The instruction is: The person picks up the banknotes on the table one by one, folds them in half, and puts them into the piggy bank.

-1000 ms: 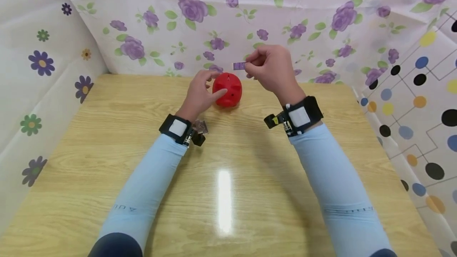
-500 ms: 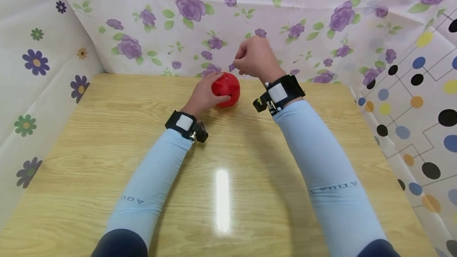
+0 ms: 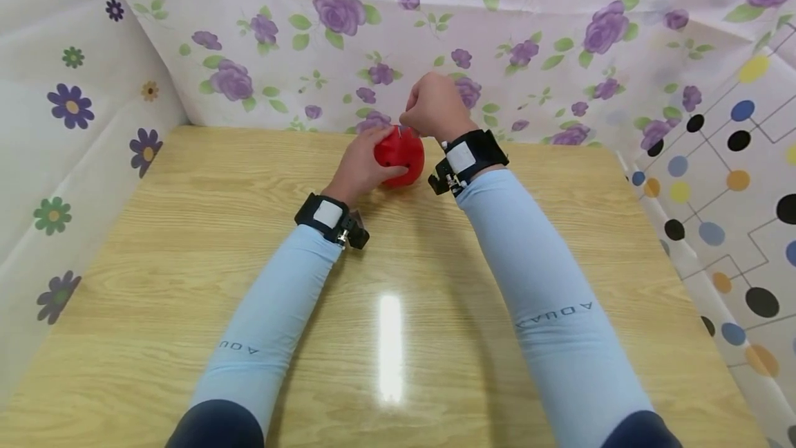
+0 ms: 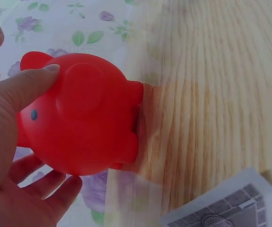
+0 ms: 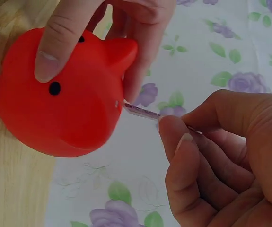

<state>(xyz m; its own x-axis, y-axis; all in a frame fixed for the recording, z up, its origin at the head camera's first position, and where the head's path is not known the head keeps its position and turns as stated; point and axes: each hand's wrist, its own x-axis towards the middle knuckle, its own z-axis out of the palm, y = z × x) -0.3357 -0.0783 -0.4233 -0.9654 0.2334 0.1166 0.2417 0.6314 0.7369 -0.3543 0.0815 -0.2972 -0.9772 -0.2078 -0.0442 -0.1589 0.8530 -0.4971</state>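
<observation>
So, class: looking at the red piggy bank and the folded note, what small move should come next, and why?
Probably the right hand should push the folded purple note further into the piggy bank. Its tip seems to be just at the slot, most of it is still outside, and the left hand grips the bank on the table.

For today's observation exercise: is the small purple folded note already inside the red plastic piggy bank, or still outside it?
Mostly outside. The purple folded note just meets the red plastic piggy bank, while the right hand pinches its other end.
</observation>
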